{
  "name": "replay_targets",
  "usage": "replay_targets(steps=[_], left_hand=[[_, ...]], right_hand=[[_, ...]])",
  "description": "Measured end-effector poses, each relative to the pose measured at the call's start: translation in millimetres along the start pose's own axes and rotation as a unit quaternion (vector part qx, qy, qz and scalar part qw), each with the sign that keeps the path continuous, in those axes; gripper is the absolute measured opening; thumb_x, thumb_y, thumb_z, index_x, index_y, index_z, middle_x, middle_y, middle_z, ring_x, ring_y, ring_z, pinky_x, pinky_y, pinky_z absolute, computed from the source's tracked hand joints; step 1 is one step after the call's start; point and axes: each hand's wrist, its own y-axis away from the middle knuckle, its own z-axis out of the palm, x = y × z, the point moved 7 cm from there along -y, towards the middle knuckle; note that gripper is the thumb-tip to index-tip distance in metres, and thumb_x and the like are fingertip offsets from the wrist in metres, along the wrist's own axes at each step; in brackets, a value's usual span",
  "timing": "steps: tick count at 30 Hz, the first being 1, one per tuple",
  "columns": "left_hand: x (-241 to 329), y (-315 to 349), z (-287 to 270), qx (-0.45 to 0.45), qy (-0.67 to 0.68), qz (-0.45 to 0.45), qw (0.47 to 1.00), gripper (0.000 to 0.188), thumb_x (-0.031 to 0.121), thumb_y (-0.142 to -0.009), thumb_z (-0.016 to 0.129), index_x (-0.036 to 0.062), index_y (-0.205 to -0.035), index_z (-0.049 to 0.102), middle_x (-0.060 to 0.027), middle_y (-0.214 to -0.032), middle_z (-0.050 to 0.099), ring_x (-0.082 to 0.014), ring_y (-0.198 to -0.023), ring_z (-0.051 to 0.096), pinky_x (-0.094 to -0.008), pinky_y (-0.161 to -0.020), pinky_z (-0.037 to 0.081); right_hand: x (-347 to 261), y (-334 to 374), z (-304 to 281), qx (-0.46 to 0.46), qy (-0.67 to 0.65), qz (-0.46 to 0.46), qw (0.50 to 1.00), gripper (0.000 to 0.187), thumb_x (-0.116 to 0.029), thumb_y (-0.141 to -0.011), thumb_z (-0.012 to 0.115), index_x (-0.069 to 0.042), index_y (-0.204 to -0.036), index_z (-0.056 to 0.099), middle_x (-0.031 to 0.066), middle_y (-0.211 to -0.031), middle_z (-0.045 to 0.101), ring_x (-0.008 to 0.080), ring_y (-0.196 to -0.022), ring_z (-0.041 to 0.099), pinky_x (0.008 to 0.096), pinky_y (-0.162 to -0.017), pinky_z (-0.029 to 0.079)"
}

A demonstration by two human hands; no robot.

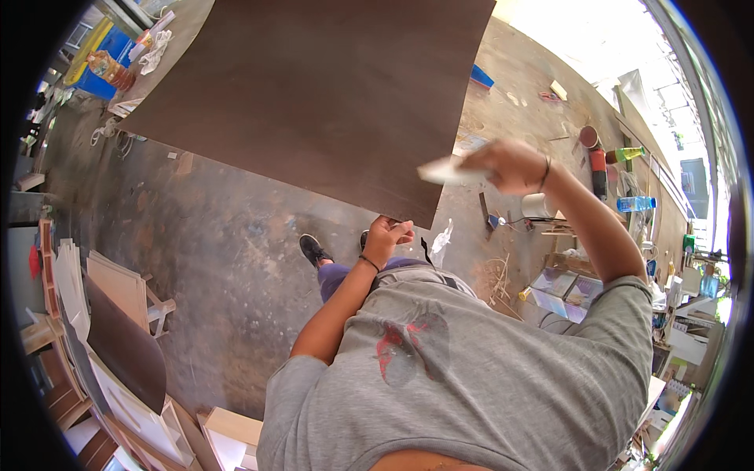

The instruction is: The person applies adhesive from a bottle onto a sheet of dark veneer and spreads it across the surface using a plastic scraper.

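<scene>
A large dark brown sheet (314, 94) lies flat in front of me, one corner pointing toward my waist. My left hand (387, 237) is at its near edge, close to that corner, with fingers curled and pinched together. Whatever is between those fingers is too small to make out. Over the right edge of the sheet, my right hand (506, 166) grips a pale, flat scraper-like tool (445, 170). Motion blurs both the hand and the tool, whose brownish tip points left over the sheet.
On the right, a wooden surface carries a red and black power tool (598, 169), a green bottle (626, 155) and a blue-labelled water bottle (636, 204). A white cup-like container (538, 206) is nearer. Boards (118, 290) lean at left, beyond the stained floor (228, 259).
</scene>
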Motion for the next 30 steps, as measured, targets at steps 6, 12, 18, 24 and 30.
replay_targets(steps=[6, 12, 18, 24, 30], left_hand=[[1.9, 1.3, 4.6, -0.007, -0.007, -0.011, 1.000, 0.020, 0.008, -0.082, 0.061, 0.0048, -0.100, 0.054, -0.0034, -0.089, 0.058, -0.0128, -0.074, 0.060, -0.0272, -0.067, 0.053], [3.3, 1.8, -8.1, -0.004, -0.026, 0.010, 1.000, 0.018, 0.010, -0.080, 0.063, 0.0036, -0.095, 0.058, -0.0032, -0.086, 0.061, -0.0112, -0.072, 0.060, -0.0234, -0.063, 0.052], [5.5, -6.5, 4.6, -0.044, -0.025, -0.010, 0.999, 0.017, 0.011, -0.079, 0.063, 0.0054, -0.094, 0.058, -0.0025, -0.085, 0.061, -0.0104, -0.072, 0.060, -0.0226, -0.062, 0.052], [2.6, -4.7, 1.0, -0.043, -0.028, -0.025, 0.998, 0.017, 0.007, -0.081, 0.061, 0.0014, -0.097, 0.058, -0.0046, -0.089, 0.060, -0.0118, -0.073, 0.061, -0.0234, -0.063, 0.053], [-7.8, -8.2, -6.6, -0.041, -0.040, -0.042, 0.997, 0.016, 0.007, -0.081, 0.061, 0.0015, -0.096, 0.058, -0.0045, -0.087, 0.060, -0.0117, -0.074, 0.061, -0.0233, -0.065, 0.053]], right_hand=[[20.8, -143.7, 25.3, 0.098, 0.087, 0.136, 0.982, 0.034, -0.011, -0.068, 0.052, 0.000, -0.099, 0.059, 0.0197, -0.081, 0.065, 0.0347, -0.074, 0.064, 0.0433, -0.065, 0.050], [-64.9, -153.9, 11.4, 0.073, 0.015, 0.117, 0.990, 0.033, -0.017, -0.069, 0.052, 0.002, -0.095, 0.061, 0.0181, -0.078, 0.064, 0.0333, -0.073, 0.065, 0.0429, -0.063, 0.052], [42.6, -169.2, 0.0, 0.127, -0.010, 0.280, 0.952, 0.026, -0.017, -0.068, 0.051, 0.001, -0.078, 0.067, 0.0218, -0.080, 0.064, 0.0343, -0.079, 0.064, 0.0393, -0.069, 0.051], [-101.5, -212.6, 32.5, 0.027, 0.071, 0.062, 0.995, 0.021, -0.013, -0.066, 0.056, -0.003, -0.081, 0.067, 0.0154, -0.080, 0.066, 0.0295, -0.077, 0.066, 0.0378, -0.067, 0.052], [-44.0, -130.6, 45.5, -0.029, 0.094, -0.084, 0.992, 0.052, -0.001, -0.063, 0.055, -0.018, -0.112, 0.056, 0.0036, -0.116, 0.057, 0.0248, -0.113, 0.050, 0.0386, -0.086, 0.043]])
